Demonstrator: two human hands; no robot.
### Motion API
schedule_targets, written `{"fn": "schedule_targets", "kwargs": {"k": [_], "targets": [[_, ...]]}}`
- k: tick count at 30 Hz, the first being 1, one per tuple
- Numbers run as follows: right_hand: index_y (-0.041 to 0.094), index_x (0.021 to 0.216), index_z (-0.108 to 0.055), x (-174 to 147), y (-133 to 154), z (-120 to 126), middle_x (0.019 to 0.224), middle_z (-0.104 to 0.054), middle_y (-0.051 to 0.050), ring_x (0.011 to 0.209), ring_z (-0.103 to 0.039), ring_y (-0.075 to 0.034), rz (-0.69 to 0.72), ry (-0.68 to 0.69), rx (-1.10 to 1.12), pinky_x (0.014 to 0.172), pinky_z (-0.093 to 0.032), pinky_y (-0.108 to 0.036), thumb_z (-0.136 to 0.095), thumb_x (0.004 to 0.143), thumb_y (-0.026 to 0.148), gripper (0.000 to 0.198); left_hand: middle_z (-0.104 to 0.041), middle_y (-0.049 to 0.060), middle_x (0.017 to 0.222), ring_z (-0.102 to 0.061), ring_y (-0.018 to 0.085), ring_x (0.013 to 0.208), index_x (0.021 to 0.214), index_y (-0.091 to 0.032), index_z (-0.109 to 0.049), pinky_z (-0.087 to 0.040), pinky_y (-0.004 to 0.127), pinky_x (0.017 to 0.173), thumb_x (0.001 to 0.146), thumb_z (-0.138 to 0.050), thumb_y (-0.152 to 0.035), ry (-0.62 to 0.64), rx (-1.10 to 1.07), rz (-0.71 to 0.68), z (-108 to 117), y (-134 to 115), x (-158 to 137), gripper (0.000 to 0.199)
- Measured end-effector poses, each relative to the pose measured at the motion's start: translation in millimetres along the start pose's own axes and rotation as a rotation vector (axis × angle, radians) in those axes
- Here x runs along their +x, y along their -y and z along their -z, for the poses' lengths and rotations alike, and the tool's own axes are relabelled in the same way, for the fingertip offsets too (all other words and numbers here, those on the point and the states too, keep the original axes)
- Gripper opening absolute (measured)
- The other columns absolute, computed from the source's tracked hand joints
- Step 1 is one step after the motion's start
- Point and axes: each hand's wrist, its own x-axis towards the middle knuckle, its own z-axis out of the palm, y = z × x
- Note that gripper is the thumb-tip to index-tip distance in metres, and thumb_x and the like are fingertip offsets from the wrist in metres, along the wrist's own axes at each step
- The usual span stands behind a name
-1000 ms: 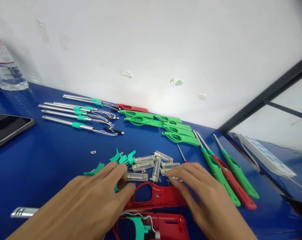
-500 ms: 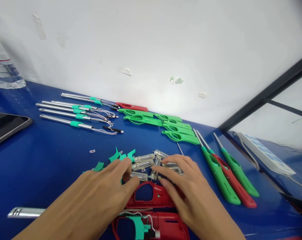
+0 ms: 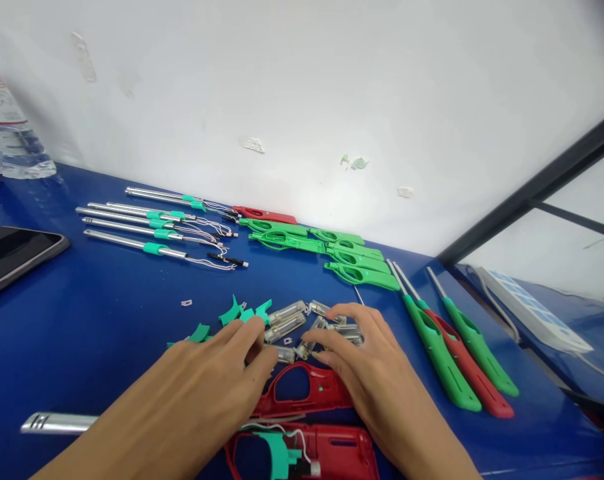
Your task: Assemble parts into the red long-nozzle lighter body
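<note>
Blue bench (image 3: 92,320), near edge: left hand (image 3: 202,380) and right hand (image 3: 367,373) rest fingers, loosely spread and gripping nothing, on clear tubes (image 3: 287,323) above the red shell (image 3: 302,390), sorting them.

Both the left hand (image 3: 207,380) and the right hand (image 3: 372,373) are resting fingertips on clear tubes (image 3: 287,323) above a red shell (image 3: 302,393) lying on the blue counter (image 3: 97,320).

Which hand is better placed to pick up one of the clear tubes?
Probably the right hand: its fingers already rest on the clear tubes. The left hand lies at the heap's edge, beside the teal pieces.
</note>
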Motion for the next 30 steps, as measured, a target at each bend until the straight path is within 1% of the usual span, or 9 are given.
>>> {"fn": "schedule_targets", "kwargs": {"k": [3,7,9,12,16,19,22,27,30], "targets": [[0.036,0.144,-0.083,0.8,-0.1,0.5,0.156,-0.075,-0.014,0.147,-0.075,-0.040,0.012,0.004,-0.021,0.113,-0.072,-0.065,-0.058,0.121,0.002,0.048,-0.086,0.004,0.129,-0.082,0.027,0.105,0.118,-0.031,-0.081,-0.051,0.031,0.071,0.108,-0.055,0.002,0.002,0.002,-0.004,1.4,-0.1,-0.4,0.043],[0.041,0.166,-0.076,2.1,-0.5,2.4,0.167,-0.073,-0.015,0.154,-0.071,-0.042,0.055,-0.009,-0.042,0.116,-0.073,-0.070,-0.061,0.120,0.002,0.062,-0.085,0.004,0.123,-0.079,0.027,0.092,0.128,-0.032,-0.079,-0.049,0.033,0.067,0.103,-0.056,0.000,0.011,0.001,-0.037,-2.0,2.5,-4.1,0.047],[0.038,0.160,-0.081,3.5,0.0,4.1,0.164,-0.076,-0.016,0.151,-0.074,-0.042,0.065,-0.021,-0.038,0.114,-0.074,-0.069,-0.061,0.120,0.002,0.057,-0.083,0.006,0.122,-0.078,0.027,0.087,0.139,-0.032,-0.077,-0.051,0.034,0.068,0.098,-0.055,0.001,0.037,0.024,-0.053,-1.0,2.9,-7.1,0.057],[0.029,0.141,-0.086,5.3,1.1,6.1,0.158,-0.080,-0.017,0.148,-0.077,-0.042,0.070,0.003,-0.016,0.113,-0.075,-0.068,-0.062,0.120,0.002,0.042,-0.081,0.008,0.124,-0.081,0.031,0.093,0.145,-0.032,-0.075,-0.055,0.037,0.068,0.095,-0.055,0.002,0.078,0.042,-0.058,4.8,2.5,-9.5,0.063],[0.030,0.136,-0.082,6.5,0.8,6.2,0.160,-0.079,-0.014,0.153,-0.075,-0.040,0.019,0.004,0.029,0.120,-0.072,-0.068,-0.063,0.122,0.004,0.035,-0.080,0.009,0.127,-0.083,0.033,0.103,0.143,-0.032,-0.075,-0.059,0.038,0.068,0.094,-0.057,0.001,0.098,0.043,-0.075,11.3,2.6,-7.2,0.061],[0.030,0.146,-0.081,8.5,0.1,8.7,0.163,-0.079,-0.016,0.153,-0.076,-0.042,0.036,0.045,0.000,0.119,-0.073,-0.073,-0.064,0.122,0.007,0.037,-0.081,0.009,0.125,-0.085,0.036,0.103,0.132,-0.029,-0.073,-0.064,0.044,0.070,0.093,-0.055,0.003,0.094,0.026,-0.094,11.1,2.7,-4.4,0.054],[0.030,0.155,-0.078,10.7,0.7,11.8,0.163,-0.078,-0.017,0.154,-0.075,-0.044,0.046,0.086,-0.017,0.117,-0.075,-0.074,-0.066,0.122,0.010,0.040,-0.084,0.007,0.122,-0.086,0.038,0.099,0.127,-0.029,-0.067,-0.065,0.049,0.067,0.097,-0.053,0.002,0.017,-0.064,-0.120,10.0,3.1,-2.3,0.045],[0.028,0.127,-0.080,11.7,2.1,10.1,0.151,-0.080,-0.015,0.152,-0.076,-0.043,0.012,0.059,0.061,0.119,-0.073,-0.076,-0.069,0.121,0.008,0.024,-0.085,-0.005,0.106,-0.084,0.027,0.086,0.119,-0.033,-0.062,-0.058,0.043,0.065,0.106,-0.050,-0.001,-0.072,-0.204,-0.156,13.1,4.9,-1.9,0.037],[0.028,0.136,-0.082,12.2,1.5,10.2,0.154,-0.081,-0.016,0.152,-0.077,-0.044,0.011,0.063,0.058,0.118,-0.073,-0.077,-0.071,0.120,0.007,0.029,-0.087,-0.005,0.109,-0.084,0.026,0.087,0.121,-0.034,-0.062,-0.055,0.042,0.063,0.108,-0.049,-0.002,-0.073,-0.202,-0.164,15.9,6.0,-1.5,0.037]]}}
